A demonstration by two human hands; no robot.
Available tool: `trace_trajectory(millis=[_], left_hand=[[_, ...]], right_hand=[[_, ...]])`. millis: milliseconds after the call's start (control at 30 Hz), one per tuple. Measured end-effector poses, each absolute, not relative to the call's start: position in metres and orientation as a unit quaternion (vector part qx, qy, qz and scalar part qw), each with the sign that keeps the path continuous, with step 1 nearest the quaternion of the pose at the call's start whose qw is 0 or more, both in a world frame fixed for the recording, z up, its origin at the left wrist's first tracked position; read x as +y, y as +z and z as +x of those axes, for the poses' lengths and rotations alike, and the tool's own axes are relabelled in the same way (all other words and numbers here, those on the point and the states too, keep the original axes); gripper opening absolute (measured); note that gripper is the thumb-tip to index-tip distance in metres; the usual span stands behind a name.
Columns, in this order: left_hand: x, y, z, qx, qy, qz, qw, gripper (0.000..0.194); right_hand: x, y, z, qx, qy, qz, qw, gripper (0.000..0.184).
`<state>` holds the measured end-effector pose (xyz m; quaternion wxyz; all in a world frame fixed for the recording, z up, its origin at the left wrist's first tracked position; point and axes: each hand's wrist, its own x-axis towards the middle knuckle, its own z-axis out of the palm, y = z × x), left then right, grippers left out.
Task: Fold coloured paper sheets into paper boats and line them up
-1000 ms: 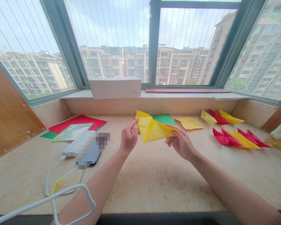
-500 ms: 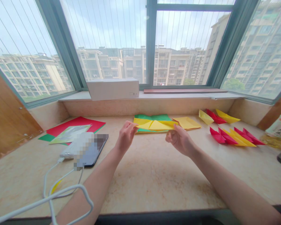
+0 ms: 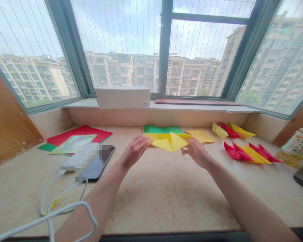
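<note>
A folded piece of yellow origami paper (image 3: 170,143) sits at the middle of the sill, creased into a low peak. My left hand (image 3: 135,151) lies flat-fingered against its left side, with the fingertips touching it. My right hand (image 3: 198,153) meets its right tip with spread fingers. I see no clear pinch by either hand. Behind the paper lie a green sheet (image 3: 163,129) and a yellow sheet edge (image 3: 156,136). A folded yellow square (image 3: 199,136) lies just past my right hand.
Red and yellow paper boats (image 3: 251,153) lie at the right. A red sheet (image 3: 83,132), a booklet (image 3: 73,144), a blurred power bank (image 3: 78,161) and phone (image 3: 101,164) with white cable (image 3: 60,208) are at the left. A white box (image 3: 122,97) stands on the window ledge.
The yellow paper has come down from the raised hold and now lies low over the green sheet. Both hands have lowered, and their fingers have flattened. The view has tilted slightly.
</note>
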<state>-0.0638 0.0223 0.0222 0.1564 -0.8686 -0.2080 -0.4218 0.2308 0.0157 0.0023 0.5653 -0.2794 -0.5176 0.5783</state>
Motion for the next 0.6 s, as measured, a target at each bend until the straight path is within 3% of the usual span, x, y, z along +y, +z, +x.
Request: trace_trajectory(millis=[100, 233, 400, 500, 600], left_hand=[[0.0219, 0.0213, -0.0632, -0.199, -0.426, -0.867, 0.163, 0.020], [0.0226, 0.0206, -0.0624, -0.210, -0.441, -0.854, 0.180, 0.021], [0.0224, 0.0200, -0.0589, -0.227, -0.452, -0.845, 0.175, 0.021], [0.0231, 0.0189, -0.0574, -0.247, -0.463, -0.836, 0.163, 0.019], [0.0250, 0.0172, -0.0576, -0.274, -0.477, -0.822, 0.148, 0.017]], right_hand=[[0.0165, 0.0009, 0.2299, -0.537, 0.541, -0.302, 0.572, 0.025], [0.0188, 0.0000, 0.2290, -0.570, 0.511, -0.282, 0.578, 0.050], [0.0255, -0.0025, 0.2338, -0.612, 0.410, -0.296, 0.608, 0.025], [0.0238, -0.0014, 0.2364, -0.665, 0.329, -0.314, 0.592, 0.043], [0.0188, 0.0016, 0.2368, -0.709, 0.288, -0.301, 0.569, 0.044]])
